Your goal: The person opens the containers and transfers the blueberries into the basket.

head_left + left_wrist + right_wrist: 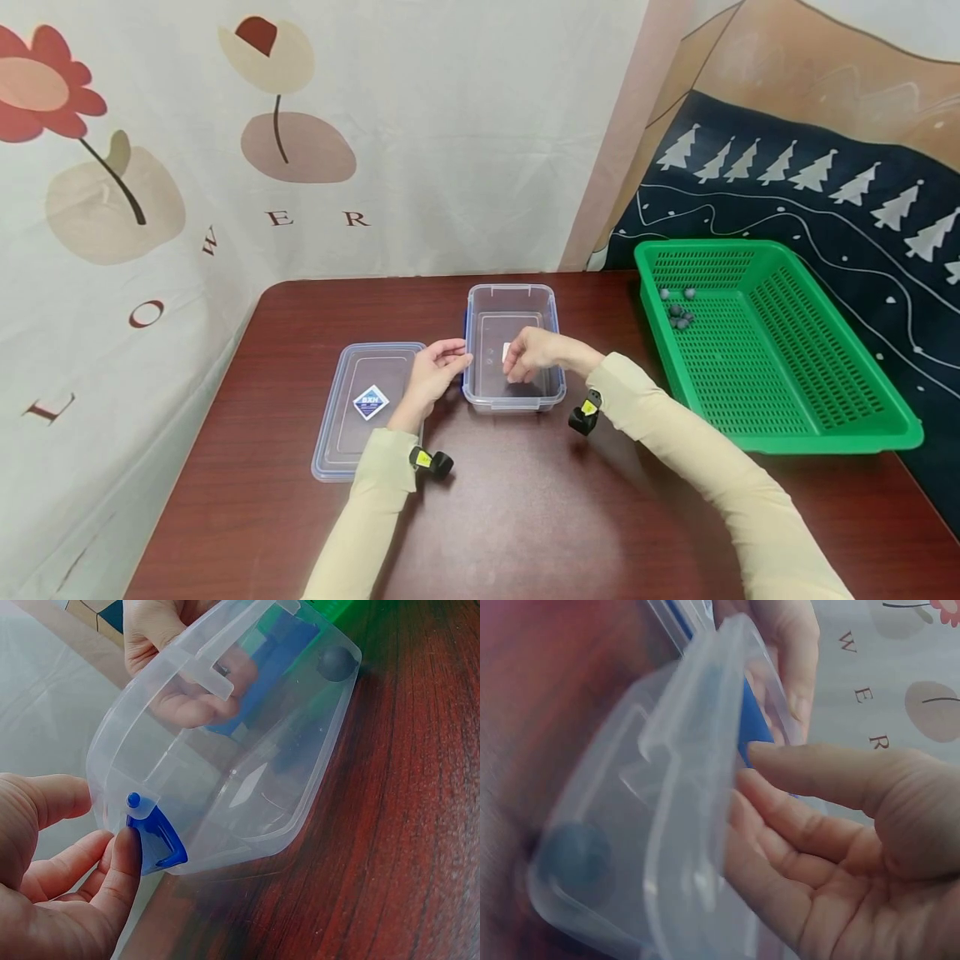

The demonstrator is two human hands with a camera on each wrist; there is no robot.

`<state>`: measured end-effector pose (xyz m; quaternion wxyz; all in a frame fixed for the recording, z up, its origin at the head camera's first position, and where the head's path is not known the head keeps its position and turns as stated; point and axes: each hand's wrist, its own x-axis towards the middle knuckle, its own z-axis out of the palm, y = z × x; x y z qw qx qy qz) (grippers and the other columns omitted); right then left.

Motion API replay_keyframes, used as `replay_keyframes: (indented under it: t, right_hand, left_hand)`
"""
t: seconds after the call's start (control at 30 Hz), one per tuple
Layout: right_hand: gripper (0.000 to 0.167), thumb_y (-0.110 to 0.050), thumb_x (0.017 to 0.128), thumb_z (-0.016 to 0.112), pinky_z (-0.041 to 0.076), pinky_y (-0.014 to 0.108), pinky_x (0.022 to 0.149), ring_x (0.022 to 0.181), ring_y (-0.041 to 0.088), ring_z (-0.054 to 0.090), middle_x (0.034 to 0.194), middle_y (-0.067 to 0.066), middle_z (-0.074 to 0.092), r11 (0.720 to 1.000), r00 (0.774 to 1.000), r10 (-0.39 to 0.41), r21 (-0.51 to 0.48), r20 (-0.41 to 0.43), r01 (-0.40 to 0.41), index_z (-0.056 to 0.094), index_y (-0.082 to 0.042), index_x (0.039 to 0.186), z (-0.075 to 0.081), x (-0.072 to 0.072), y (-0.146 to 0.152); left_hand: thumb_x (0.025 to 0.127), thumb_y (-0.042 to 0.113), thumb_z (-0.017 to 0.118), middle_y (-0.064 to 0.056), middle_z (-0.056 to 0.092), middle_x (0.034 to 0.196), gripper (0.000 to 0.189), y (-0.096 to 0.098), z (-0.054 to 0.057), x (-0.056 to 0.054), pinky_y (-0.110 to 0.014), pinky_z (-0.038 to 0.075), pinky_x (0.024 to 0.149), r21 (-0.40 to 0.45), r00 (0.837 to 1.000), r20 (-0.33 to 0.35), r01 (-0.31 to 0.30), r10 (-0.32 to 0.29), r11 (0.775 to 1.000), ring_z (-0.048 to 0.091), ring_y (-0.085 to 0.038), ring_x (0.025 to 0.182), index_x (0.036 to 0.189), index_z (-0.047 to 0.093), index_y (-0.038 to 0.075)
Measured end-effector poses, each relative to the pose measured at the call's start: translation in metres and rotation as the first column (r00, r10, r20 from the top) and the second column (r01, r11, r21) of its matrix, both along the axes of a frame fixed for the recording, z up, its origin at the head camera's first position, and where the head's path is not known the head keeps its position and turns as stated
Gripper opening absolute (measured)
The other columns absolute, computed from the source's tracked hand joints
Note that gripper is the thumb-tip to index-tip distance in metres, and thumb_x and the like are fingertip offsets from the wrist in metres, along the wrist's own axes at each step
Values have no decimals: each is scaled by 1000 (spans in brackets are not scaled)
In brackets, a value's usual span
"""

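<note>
A clear plastic box (517,302) with blue side clasps stands on the table without its lid. My left hand (433,372) holds the box at its left side, thumb and fingertips at the blue clasp (157,840). Over the box's interior is my right hand (531,354), its fingers loosely bent and nothing showing between thumb and fingertips (761,754). One dark ball (337,664) lies in a bottom corner of the box, hidden behind the right hand in the head view. The right wrist view shows this ball (574,853) blurred through the wall.
Left of the box lies its flat clear lid (337,442) with a blue-and-white label (371,402). A large green basket (795,442) stands at the right, several small grey balls (678,315) in its far left corner. A printed cloth (450,167) hangs behind the table.
</note>
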<state>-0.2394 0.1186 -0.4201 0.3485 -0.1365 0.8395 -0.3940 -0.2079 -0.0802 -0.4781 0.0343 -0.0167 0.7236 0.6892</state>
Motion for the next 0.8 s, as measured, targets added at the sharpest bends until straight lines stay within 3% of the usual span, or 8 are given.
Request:
replay_keyframes:
  t: [0.2, 0.37, 0.5, 0.6, 0.7, 0.8]
  right_hand:
    - [7, 5, 73, 70, 55, 27, 62, 56, 9, 59, 64, 0, 64, 971, 986, 144, 203, -82, -125, 69, -2, 73, 7, -3, -2]
    - [5, 4, 75, 68, 56, 29, 63, 57, 10, 59, 64, 1, 64, 969, 985, 149, 214, -84, -128, 69, -1, 75, 5, -1, -2]
    - [5, 1, 79, 65, 56, 28, 62, 62, 11, 60, 68, 5, 66, 990, 995, 57, 135, -88, -44, 69, 2, 81, 0, 1, 0]
    - [10, -2, 82, 64, 56, 30, 65, 67, 15, 63, 74, 13, 68, 996, 995, -79, 27, -64, 81, 67, 6, 88, -2, 5, 2]
    - [15, -4, 84, 63, 56, 32, 66, 67, 16, 64, 75, 16, 68, 974, 977, -212, -84, -26, 209, 64, 9, 92, -5, 9, 2]
    - [18, -6, 88, 60, 56, 32, 64, 65, 15, 63, 70, 12, 65, 955, 961, -278, -113, -12, 274, 63, 10, 93, -7, 13, 0]
  left_hand:
    - [83, -2, 66, -25, 62, 103, 32, -1, -1, 0, -13, 48, 68, -7, 1000, -1, 8, -8, 1000, 58, -2, 75, 112, 58, -13]
    - [83, -2, 67, -21, 63, 101, 31, -1, 0, 1, -14, 49, 69, -15, 1000, 5, -1, 1, 1000, 58, -3, 75, 111, 60, -11]
    - [82, -1, 67, -20, 63, 100, 31, -1, 1, 2, -15, 49, 69, -22, 1000, 5, 0, 0, 1000, 58, -4, 75, 111, 60, -10]
    - [83, -1, 66, -21, 63, 101, 30, -1, 1, 1, -15, 49, 69, -22, 1000, 9, 3, -3, 1000, 58, -4, 75, 111, 60, -9]
    - [83, -1, 66, -22, 63, 102, 30, -1, 1, 0, -15, 49, 69, -24, 1000, 15, 4, -3, 1000, 58, -3, 75, 112, 60, -9]
    - [83, -1, 66, -21, 63, 102, 31, -1, 2, 0, -15, 49, 69, -28, 1000, 14, 2, -2, 1000, 58, -4, 76, 112, 60, -9]
